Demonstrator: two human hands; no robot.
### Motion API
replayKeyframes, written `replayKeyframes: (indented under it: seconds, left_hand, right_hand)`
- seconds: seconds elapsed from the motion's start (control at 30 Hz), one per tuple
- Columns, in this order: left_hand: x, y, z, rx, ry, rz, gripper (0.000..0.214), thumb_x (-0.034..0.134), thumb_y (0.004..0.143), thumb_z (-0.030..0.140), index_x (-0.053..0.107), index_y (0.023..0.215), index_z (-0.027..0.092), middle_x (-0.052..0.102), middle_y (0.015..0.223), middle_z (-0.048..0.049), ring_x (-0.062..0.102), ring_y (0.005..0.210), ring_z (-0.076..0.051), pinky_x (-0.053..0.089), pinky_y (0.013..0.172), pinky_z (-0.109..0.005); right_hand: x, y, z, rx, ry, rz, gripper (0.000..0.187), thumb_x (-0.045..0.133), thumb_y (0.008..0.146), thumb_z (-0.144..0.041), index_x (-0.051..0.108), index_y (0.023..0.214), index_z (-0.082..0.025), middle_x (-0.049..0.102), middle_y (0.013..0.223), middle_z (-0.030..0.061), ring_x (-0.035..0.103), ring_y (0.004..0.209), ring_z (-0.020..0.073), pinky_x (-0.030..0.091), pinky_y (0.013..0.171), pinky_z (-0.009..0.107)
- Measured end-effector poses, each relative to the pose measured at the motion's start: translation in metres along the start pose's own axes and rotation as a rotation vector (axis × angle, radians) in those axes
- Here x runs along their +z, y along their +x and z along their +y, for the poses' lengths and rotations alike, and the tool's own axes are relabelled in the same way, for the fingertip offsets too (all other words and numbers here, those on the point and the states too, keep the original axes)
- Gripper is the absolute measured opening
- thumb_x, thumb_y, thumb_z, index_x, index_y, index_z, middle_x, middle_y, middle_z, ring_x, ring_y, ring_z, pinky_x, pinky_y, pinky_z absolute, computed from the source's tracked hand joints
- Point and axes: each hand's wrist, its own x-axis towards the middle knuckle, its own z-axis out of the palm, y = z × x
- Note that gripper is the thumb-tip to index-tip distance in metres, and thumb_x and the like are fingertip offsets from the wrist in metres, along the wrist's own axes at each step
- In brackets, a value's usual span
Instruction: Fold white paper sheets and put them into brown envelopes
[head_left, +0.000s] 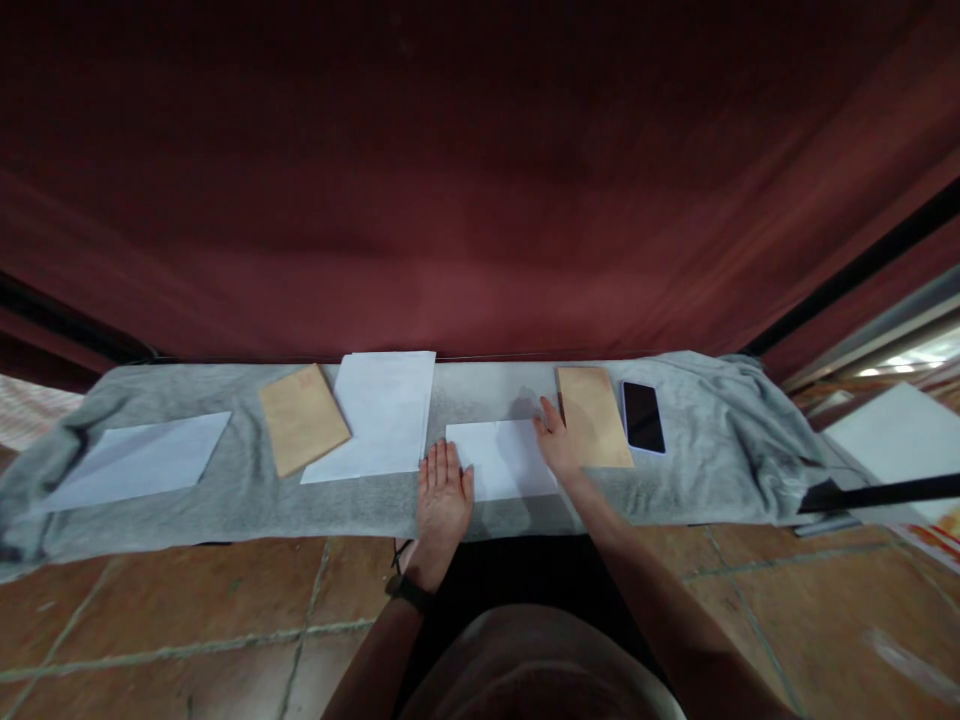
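Note:
A white sheet of paper lies in front of me on the grey cloth. My left hand rests flat at the sheet's left edge, its fingers stretched out and holding nothing. At the sheet's right end is my right hand, fingers partly spread and nothing visible in them. Just beyond that hand, on the right, lies a stack of brown envelopes; I cannot tell whether the hand touches it. To the left of my left hand sits a stack of white paper.
Another brown envelope stack overlaps the white paper's left side. Farther left lies a white sheet. A phone with a dark screen is at the right. A dark red curtain hangs behind the narrow table; black bars flank it.

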Motion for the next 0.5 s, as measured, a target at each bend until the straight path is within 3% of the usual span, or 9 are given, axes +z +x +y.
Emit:
replayKeyframes:
  seconds: [0.17, 0.23, 0.33, 0.5]
  left_hand:
    - [0.004, -0.016, 0.034, 0.162, -0.038, -0.097, 0.059, 0.034, 0.101, 0.023, 0.027, 0.159, 0.01, 0.035, 0.161, -0.0156, 0.028, 0.152, -0.026, 0.029, 0.124, -0.048]
    - [0.009, -0.027, 0.044, 0.234, -0.033, -0.141, 0.064, 0.034, 0.098, 0.018, 0.021, 0.16, 0.012, 0.033, 0.163, -0.0143, 0.028, 0.152, -0.025, 0.03, 0.124, -0.048]
    - [0.012, -0.039, 0.048, 0.252, -0.006, -0.191, 0.067, 0.035, 0.097, 0.017, 0.019, 0.161, 0.013, 0.032, 0.163, -0.0147, 0.028, 0.152, -0.024, 0.029, 0.124, -0.048]
    - [0.003, -0.041, 0.036, 0.203, 0.01, -0.201, 0.064, 0.035, 0.098, 0.021, 0.021, 0.16, 0.011, 0.031, 0.164, -0.0141, 0.024, 0.153, -0.023, 0.028, 0.124, -0.046]
  right_hand:
    - [-0.014, -0.075, -0.047, -0.252, 0.068, -0.23, 0.053, 0.03, 0.106, -0.035, 0.039, 0.155, -0.014, 0.048, 0.154, 0.0135, 0.041, 0.146, 0.0223, 0.041, 0.118, 0.045]
    - [-0.023, -0.098, -0.057, -0.355, -0.005, -0.306, 0.057, 0.031, 0.107, -0.037, 0.032, 0.158, -0.013, 0.041, 0.159, 0.0134, 0.035, 0.149, 0.0226, 0.035, 0.122, 0.045]
    - [-0.034, -0.114, -0.058, -0.382, -0.123, -0.277, 0.06, 0.037, 0.106, -0.041, 0.03, 0.159, -0.013, 0.04, 0.159, 0.0133, 0.036, 0.149, 0.0239, 0.031, 0.124, 0.046]
    - [-0.041, -0.116, -0.044, -0.374, -0.202, -0.25, 0.063, 0.041, 0.105, -0.044, 0.03, 0.158, -0.012, 0.039, 0.159, 0.0144, 0.037, 0.148, 0.0262, 0.032, 0.123, 0.046]
